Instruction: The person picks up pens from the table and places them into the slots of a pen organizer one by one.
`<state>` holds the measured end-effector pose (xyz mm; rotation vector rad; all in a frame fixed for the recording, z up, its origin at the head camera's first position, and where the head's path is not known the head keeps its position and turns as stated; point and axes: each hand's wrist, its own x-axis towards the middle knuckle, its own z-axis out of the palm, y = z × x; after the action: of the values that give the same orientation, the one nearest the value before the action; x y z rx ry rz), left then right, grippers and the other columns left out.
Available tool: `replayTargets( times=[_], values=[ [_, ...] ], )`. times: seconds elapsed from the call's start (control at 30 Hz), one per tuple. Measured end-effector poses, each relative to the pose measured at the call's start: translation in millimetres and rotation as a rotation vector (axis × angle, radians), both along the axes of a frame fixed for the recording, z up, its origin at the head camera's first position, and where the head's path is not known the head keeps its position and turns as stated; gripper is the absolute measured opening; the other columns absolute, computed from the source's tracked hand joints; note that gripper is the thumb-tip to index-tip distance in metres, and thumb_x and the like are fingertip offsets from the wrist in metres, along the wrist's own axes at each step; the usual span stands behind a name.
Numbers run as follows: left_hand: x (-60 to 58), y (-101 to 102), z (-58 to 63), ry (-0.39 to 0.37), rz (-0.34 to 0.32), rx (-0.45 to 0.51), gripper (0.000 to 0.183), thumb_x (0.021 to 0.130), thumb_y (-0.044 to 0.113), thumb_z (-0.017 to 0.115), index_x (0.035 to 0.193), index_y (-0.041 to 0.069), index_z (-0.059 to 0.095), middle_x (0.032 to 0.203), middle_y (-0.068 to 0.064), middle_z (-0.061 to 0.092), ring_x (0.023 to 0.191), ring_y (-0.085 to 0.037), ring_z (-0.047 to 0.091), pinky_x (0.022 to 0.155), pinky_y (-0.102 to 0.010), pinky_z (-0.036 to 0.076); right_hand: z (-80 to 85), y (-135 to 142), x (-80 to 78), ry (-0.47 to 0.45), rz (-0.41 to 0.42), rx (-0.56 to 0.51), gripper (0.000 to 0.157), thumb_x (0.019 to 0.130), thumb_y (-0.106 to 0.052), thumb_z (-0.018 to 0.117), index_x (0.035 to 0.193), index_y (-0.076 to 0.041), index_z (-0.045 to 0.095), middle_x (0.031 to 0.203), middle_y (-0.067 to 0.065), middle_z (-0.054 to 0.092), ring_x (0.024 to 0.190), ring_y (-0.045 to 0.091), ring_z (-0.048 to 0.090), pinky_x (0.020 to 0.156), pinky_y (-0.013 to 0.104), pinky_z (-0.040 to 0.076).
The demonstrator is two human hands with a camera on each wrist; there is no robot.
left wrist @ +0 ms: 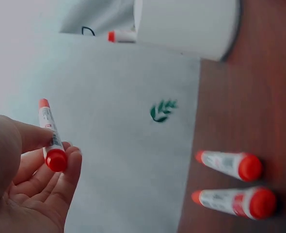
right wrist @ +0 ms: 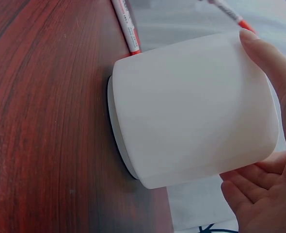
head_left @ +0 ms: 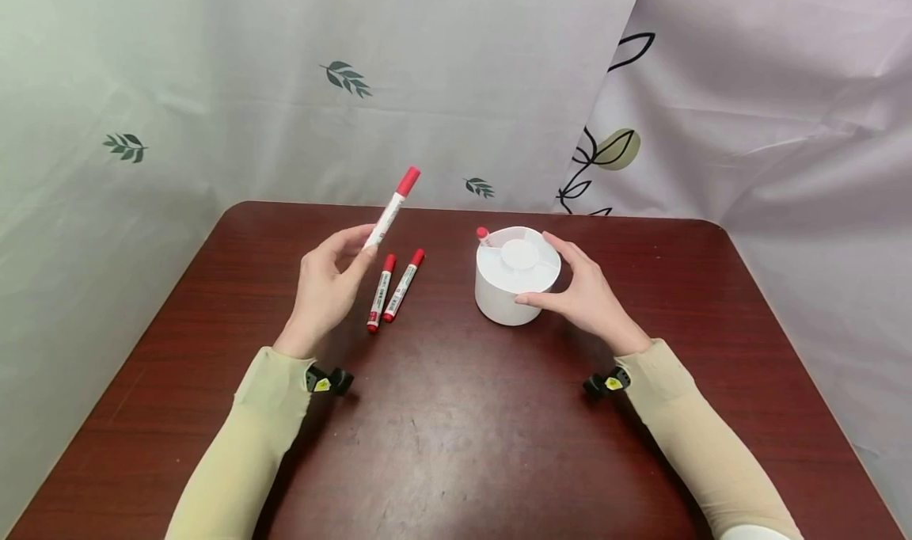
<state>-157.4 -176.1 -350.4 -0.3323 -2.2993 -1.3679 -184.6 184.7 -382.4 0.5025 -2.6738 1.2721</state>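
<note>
Between thumb and fingers my left hand [head_left: 329, 283] pinches a red-capped white marker [head_left: 387, 217], raised above the table and tilted with its cap up and to the right. My right hand [head_left: 586, 294] grips the side of a round white pen holder [head_left: 507, 290], its thumb at the front and its fingers behind. The holder's top is split into compartments around a central disc. One marker [head_left: 483, 235] stands in its left back compartment, only the red end and a bit of white showing. In the right wrist view the holder [right wrist: 196, 111] stands on the table.
Two more red-and-white markers, a left one [head_left: 381, 294] and a right one [head_left: 404, 285], lie side by side on the dark wooden table [head_left: 456, 445], between my left hand and the holder. A pale curtain [head_left: 427, 89] with leaf prints hangs behind the table's far edge.
</note>
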Motion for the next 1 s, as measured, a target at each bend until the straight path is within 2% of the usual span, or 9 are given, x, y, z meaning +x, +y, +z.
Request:
replayTargets(
  times=[0.1, 0.2, 0.33, 0.63, 0.77, 0.9, 1.0],
  values=[
    [7.5, 13.3, 18.3, 0.046, -0.039, 0.028, 0.028, 0.089, 0.01, 0.065, 0.117, 0.009, 0.065, 0.096, -0.002, 0.067, 0.082, -0.014, 0.062, 0.069, -0.024, 0.05, 0.1, 0.0, -0.4, 0.001, 0.001, 0.0, 0.1, 0.056, -0.058, 0.083, 0.142, -0.032, 0.037, 0.135, -0.006, 0.044, 0.122, 0.015, 0.039, 0.098, 0.047, 0.036],
    [16.7, 26.9, 36.6, 0.06, -0.072, 0.033, 0.028, 0.087, 0.003, 0.066, 0.114, 0.003, 0.065, 0.097, -0.008, 0.067, 0.081, -0.018, 0.061, 0.068, -0.024, 0.05, 0.3, -0.2, -0.7, 0.005, 0.002, -0.003, 0.1, 0.056, -0.057, 0.083, 0.142, -0.032, 0.038, 0.135, -0.006, 0.044, 0.122, 0.015, 0.04, 0.098, 0.047, 0.036],
    [23.9, 39.6, 49.7, 0.045, -0.1, 0.025, 0.026, 0.086, 0.003, 0.067, 0.112, 0.003, 0.067, 0.098, -0.007, 0.066, 0.079, -0.016, 0.058, 0.065, -0.023, 0.047, -0.3, -0.3, -1.9, 0.01, 0.004, -0.001, 0.099, 0.057, -0.057, 0.082, 0.142, -0.033, 0.037, 0.134, -0.007, 0.044, 0.121, 0.014, 0.04, 0.098, 0.046, 0.036],
    [26.8, 55.3, 56.2, 0.099, -0.154, 0.097, 0.023, 0.083, 0.002, 0.07, 0.106, 0.002, 0.068, 0.087, -0.006, 0.064, 0.072, -0.015, 0.049, 0.059, -0.024, 0.041, -0.7, 0.0, -4.6, 0.019, 0.009, 0.008, 0.099, 0.057, -0.058, 0.082, 0.142, -0.034, 0.037, 0.134, -0.007, 0.044, 0.121, 0.014, 0.04, 0.097, 0.046, 0.037],
    [27.2, 62.5, 57.8, 0.097, -0.173, 0.161, 0.025, 0.082, 0.002, 0.071, 0.107, 0.002, 0.067, 0.085, -0.006, 0.064, 0.068, -0.015, 0.051, 0.054, -0.024, 0.036, -0.3, 0.8, -4.0, 0.015, 0.01, 0.011, 0.1, 0.056, -0.058, 0.082, 0.142, -0.034, 0.037, 0.134, -0.007, 0.044, 0.121, 0.015, 0.04, 0.098, 0.047, 0.037],
    [26.7, 70.0, 57.2, 0.091, -0.201, 0.203, 0.026, 0.082, 0.001, 0.071, 0.107, 0.0, 0.066, 0.092, -0.007, 0.066, 0.074, -0.017, 0.06, 0.06, -0.024, 0.046, -0.4, 1.8, -2.3, 0.013, 0.006, 0.015, 0.101, 0.056, -0.058, 0.082, 0.142, -0.033, 0.036, 0.135, -0.007, 0.043, 0.122, 0.015, 0.04, 0.098, 0.046, 0.036],
    [25.0, 74.8, 54.7, 0.097, -0.217, 0.216, 0.026, 0.081, -0.001, 0.07, 0.107, -0.001, 0.065, 0.095, -0.008, 0.066, 0.079, -0.019, 0.064, 0.07, -0.032, 0.053, -0.9, 2.9, -0.6, 0.013, 0.005, 0.021, 0.1, 0.057, -0.058, 0.082, 0.142, -0.033, 0.036, 0.136, -0.007, 0.043, 0.123, 0.014, 0.039, 0.098, 0.046, 0.036]
  ],
)
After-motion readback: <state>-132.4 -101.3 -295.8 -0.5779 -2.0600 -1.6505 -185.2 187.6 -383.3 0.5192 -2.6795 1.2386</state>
